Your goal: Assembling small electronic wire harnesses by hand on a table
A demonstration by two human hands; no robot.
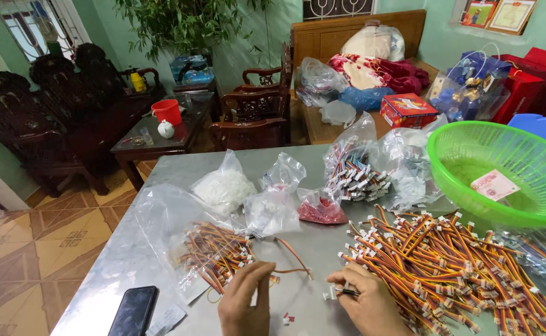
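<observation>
The walls (248,56) are pale green. At ten o'clock a barred window (33,25) lets in daylight above a dark carved wooden bench (49,106). A low dark coffee table (167,134) stands at eleven o'clock, with two carved chairs (257,106) at twelve. A leafy plant (179,22) hangs over them. The floor (42,242) at eight o'clock has orange patterned tiles. Framed pictures (500,14) sit at one o'clock.

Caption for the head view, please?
Two hands, left hand and right hand, assembling small wire harnesses on a grey table.
</observation>
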